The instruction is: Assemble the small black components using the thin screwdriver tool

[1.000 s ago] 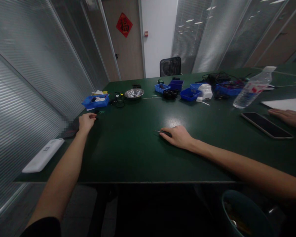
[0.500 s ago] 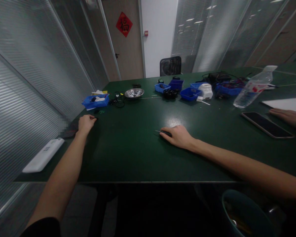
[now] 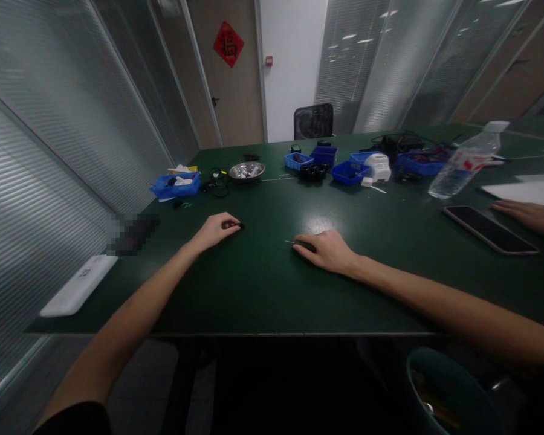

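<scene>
Below the table's near edge, to your right, a round teal bin contains yellowish scraps and something shiny. On the green tabletop at your left lies a long white slab bearing dark print too blurred to read. Your right hand is curled closed around a slim black-handled tool, its thin metal shaft pointing left. Your left hand is pinched nearly closed on a small black piece, left of that tool and well apart from it; you cannot tell whether the piece touches the table. Farther right are a black-screened phone, another person's hand and a clear plastic bottle whose red-and-white label is illegible. Beyond, a blue plastic tray holds white and dark items, a shiny metal bowl holds pale, glinting pieces, and a small blue basket holds something dark. On the far door, a red diamond-shaped paper reads "福".
</scene>
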A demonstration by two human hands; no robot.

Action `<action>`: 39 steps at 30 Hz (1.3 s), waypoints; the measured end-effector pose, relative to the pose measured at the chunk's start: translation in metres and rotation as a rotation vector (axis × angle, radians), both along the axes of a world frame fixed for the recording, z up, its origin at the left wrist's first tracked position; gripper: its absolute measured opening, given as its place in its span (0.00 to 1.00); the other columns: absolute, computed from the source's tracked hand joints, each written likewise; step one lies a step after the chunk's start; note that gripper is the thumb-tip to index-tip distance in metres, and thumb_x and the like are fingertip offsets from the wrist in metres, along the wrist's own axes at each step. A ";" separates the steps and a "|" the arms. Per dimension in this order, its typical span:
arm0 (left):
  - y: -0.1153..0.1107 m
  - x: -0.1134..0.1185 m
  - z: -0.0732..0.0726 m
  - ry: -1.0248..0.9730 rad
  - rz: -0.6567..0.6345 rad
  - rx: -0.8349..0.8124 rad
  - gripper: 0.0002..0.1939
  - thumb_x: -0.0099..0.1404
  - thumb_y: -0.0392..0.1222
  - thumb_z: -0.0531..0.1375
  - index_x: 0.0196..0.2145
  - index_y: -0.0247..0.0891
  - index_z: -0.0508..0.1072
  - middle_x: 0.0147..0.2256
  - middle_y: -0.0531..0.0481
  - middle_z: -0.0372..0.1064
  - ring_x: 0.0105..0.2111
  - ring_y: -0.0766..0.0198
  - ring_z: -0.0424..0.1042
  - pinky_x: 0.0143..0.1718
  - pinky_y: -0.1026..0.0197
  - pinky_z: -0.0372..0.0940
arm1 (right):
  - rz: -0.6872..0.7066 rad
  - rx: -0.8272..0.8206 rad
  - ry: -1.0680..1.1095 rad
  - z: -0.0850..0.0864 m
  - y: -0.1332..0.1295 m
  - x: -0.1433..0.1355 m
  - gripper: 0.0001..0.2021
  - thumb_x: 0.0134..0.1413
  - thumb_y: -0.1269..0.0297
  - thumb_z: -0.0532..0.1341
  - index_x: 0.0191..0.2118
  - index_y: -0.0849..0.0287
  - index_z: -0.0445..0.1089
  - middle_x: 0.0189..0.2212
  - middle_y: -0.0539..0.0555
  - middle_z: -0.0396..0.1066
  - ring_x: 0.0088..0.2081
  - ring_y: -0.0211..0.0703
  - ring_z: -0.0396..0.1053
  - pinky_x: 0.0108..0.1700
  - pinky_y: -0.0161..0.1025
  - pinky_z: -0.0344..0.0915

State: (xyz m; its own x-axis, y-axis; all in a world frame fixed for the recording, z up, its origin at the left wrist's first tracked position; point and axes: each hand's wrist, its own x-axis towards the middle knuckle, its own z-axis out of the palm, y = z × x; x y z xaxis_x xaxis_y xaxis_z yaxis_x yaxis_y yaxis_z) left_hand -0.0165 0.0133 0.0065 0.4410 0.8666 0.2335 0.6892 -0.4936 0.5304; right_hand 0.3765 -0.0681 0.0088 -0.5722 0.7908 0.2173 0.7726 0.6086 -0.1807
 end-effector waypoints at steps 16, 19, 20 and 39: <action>-0.067 0.091 0.003 -0.118 -0.476 -0.060 0.15 0.73 0.47 0.65 0.53 0.39 0.80 0.45 0.44 0.76 0.42 0.59 0.73 0.45 0.57 0.68 | 0.301 0.004 0.033 0.005 -0.006 0.001 0.24 0.76 0.48 0.51 0.58 0.56 0.78 0.33 0.56 0.82 0.27 0.41 0.74 0.34 0.38 0.59; -0.067 0.093 0.001 -0.116 -0.461 -0.061 0.15 0.72 0.47 0.66 0.52 0.39 0.80 0.44 0.44 0.76 0.41 0.59 0.73 0.44 0.57 0.67 | 0.334 0.008 0.042 0.004 -0.005 0.002 0.24 0.77 0.48 0.51 0.58 0.57 0.77 0.33 0.56 0.82 0.27 0.40 0.74 0.33 0.38 0.59; -0.067 0.093 0.001 -0.118 -0.455 -0.065 0.15 0.72 0.48 0.66 0.52 0.39 0.80 0.44 0.44 0.76 0.40 0.60 0.73 0.44 0.57 0.67 | 0.343 0.012 0.046 0.003 -0.005 0.002 0.24 0.77 0.48 0.51 0.58 0.58 0.78 0.33 0.56 0.82 0.27 0.40 0.73 0.33 0.38 0.59; -0.054 0.079 0.010 -0.201 -0.598 -0.256 0.14 0.75 0.42 0.63 0.55 0.40 0.81 0.50 0.42 0.75 0.49 0.57 0.74 0.52 0.55 0.66 | 0.343 0.005 0.070 0.005 -0.006 0.001 0.23 0.76 0.50 0.52 0.57 0.58 0.78 0.30 0.55 0.80 0.25 0.39 0.71 0.32 0.37 0.59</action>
State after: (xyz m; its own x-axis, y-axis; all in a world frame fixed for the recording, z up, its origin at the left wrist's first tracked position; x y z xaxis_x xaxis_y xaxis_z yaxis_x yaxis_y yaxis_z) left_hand 0.0627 -0.0410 0.0160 0.8307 0.5265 0.1811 0.2127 -0.6007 0.7707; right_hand 0.3779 -0.0742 0.0140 -0.7881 0.5538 0.2687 0.5088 0.8317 -0.2220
